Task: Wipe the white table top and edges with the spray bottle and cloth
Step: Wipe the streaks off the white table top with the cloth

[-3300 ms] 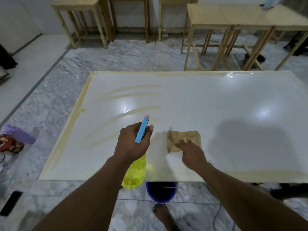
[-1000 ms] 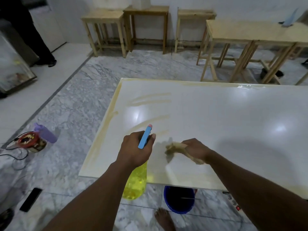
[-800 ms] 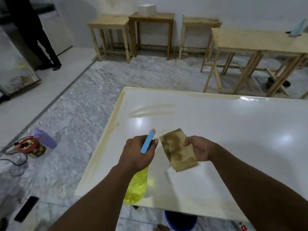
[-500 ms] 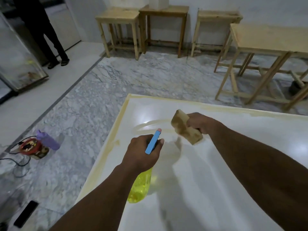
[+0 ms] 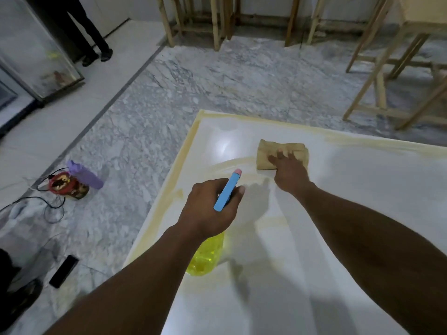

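Observation:
The white table top (image 5: 338,213) fills the lower right, with yellowish smears along its left and far edges and near the far left corner. My right hand (image 5: 287,170) presses flat, fingers spread, on a soiled tan cloth (image 5: 266,153) lying on the table near that corner. My left hand (image 5: 208,209) grips the neck of a spray bottle (image 5: 205,257) with yellow liquid and a blue trigger head, held above the table's left side.
On the marble floor to the left stand a purple bottle (image 5: 84,175) and a red round object with cables (image 5: 63,187); a black phone-like slab (image 5: 64,270) lies nearer. Wooden tables (image 5: 377,76) stand beyond. A person's legs (image 5: 84,32) show at far left.
My right hand lifted the cloth off the near table area, carried it toward the far left corner and laid it flat there. The view swung left and forward; the left hand kept the bottle.

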The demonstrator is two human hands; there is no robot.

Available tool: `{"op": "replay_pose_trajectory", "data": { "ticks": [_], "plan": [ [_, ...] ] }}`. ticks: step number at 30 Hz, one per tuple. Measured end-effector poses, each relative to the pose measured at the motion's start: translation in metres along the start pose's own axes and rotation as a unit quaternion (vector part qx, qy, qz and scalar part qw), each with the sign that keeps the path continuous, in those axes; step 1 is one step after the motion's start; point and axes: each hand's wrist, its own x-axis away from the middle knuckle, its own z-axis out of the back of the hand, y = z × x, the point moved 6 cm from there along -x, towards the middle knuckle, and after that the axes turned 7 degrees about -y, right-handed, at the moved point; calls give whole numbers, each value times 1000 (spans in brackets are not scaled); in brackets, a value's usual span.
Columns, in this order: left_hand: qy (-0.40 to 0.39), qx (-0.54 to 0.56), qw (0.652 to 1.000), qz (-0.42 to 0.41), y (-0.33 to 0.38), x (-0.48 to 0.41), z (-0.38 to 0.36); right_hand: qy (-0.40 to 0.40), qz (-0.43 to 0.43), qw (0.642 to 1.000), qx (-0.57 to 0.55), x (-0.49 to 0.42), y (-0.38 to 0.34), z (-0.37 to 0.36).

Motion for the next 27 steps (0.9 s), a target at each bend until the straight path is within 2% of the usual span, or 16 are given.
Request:
{"op": "replay_pose_trajectory", "data": {
  "ticks": [8,13,18,22,24,27],
  "plan": [
    [12,-19,1000,3,3,64,0,-13,-3,999,-47,109,-33,-45],
    [8,-15,1000,-7,1,144,-1,1,-2,999,-36,217,-71,-91],
    [11,-14,1000,-5,-9,229,6,-50,-8,998,-47,314,-111,-135],
    [2,-19,1000,-11,-8,274,18,-38,13,997,-67,344,-123,-126],
    [4,-25,1000,-14,-7,278,25,-63,-6,971,-230,347,-117,-102],
    [7,-18,1000,-19,-7,269,35,-98,-16,846,-523,345,-110,-69]
  ]
}}
